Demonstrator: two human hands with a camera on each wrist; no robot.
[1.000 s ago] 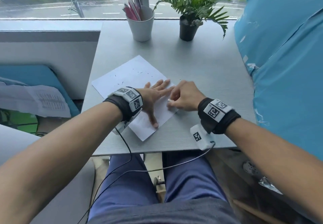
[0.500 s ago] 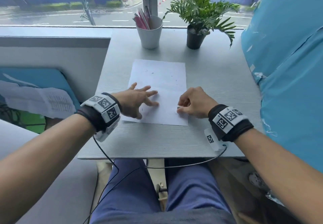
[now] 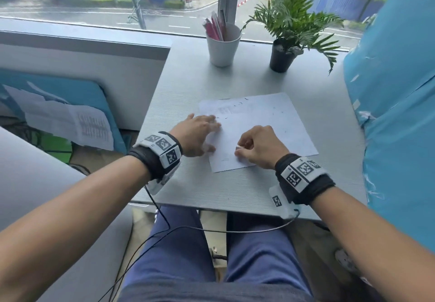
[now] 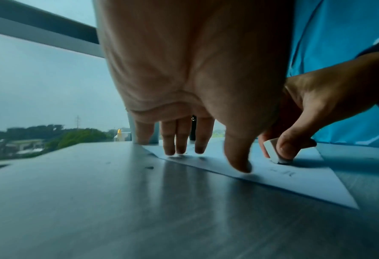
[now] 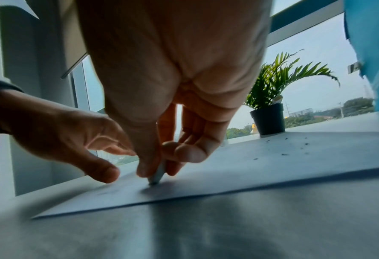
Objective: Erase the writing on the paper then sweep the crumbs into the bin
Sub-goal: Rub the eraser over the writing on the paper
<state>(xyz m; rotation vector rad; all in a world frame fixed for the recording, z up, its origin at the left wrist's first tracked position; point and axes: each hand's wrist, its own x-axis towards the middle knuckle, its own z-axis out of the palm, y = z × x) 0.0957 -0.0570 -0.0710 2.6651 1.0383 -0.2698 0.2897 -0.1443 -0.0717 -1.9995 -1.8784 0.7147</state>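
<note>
A white sheet of paper (image 3: 261, 125) lies skewed on the grey table (image 3: 183, 89), with faint pencil marks and dark eraser crumbs (image 5: 294, 149) scattered on it. My right hand (image 3: 256, 146) pinches a small white eraser (image 4: 272, 150) between thumb and fingers, its lower end touching the paper's near part (image 5: 155, 180). My left hand (image 3: 200, 134) is spread, fingertips (image 4: 177, 150) pressing on the paper's left edge. No bin is in view.
A white cup of pink pens (image 3: 223, 45) and a potted plant (image 3: 284, 49) stand at the table's far edge by the window. A blue padded surface (image 3: 397, 113) borders the right side. Papers lie on a blue board (image 3: 70, 118) left of the table.
The paper has turned clockwise under my hands, from slanted left through straight to slanted right. My left hand has shifted to its left edge. My right hand keeps pinching the eraser.
</note>
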